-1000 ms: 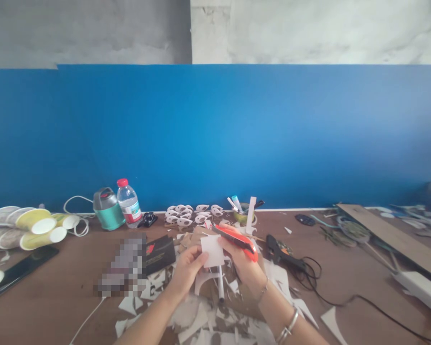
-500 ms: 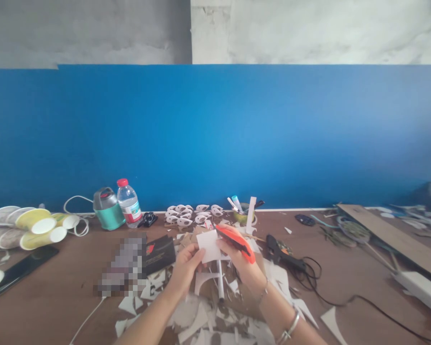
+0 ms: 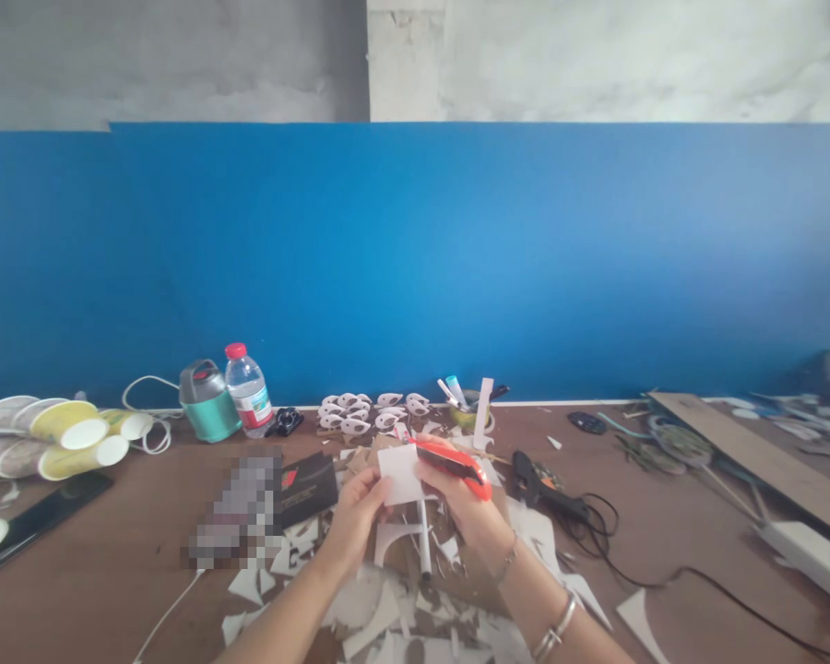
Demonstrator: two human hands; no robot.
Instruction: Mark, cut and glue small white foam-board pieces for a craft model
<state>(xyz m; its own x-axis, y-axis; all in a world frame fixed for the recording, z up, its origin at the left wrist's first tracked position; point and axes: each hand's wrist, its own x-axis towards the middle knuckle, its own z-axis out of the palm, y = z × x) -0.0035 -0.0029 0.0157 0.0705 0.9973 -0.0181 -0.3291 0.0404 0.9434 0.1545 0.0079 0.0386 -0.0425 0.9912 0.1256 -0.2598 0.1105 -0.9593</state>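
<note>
My left hand point(image 3: 355, 519) pinches a small white square piece of card point(image 3: 399, 473) and holds it up above the table. My right hand point(image 3: 465, 512) is closed round an orange utility knife point(image 3: 453, 461), whose front end lies against the card's right edge. Both hands hover over a heap of white and brown card scraps point(image 3: 415, 618). A white stick point(image 3: 423, 539) lies just below the card.
A black glue gun point(image 3: 543, 486) with its cable lies right of my hands. A black box point(image 3: 308, 484), a water bottle point(image 3: 248, 390), a teal container point(image 3: 207, 399), yellow paper cups point(image 3: 65, 433) and white cut-outs point(image 3: 370, 411) stand along the brown table point(image 3: 111, 572). A wooden plank point(image 3: 761, 461) lies far right.
The card and the knife have shifted slightly up and to the left. The knife now lies flatter against the card's edge.
</note>
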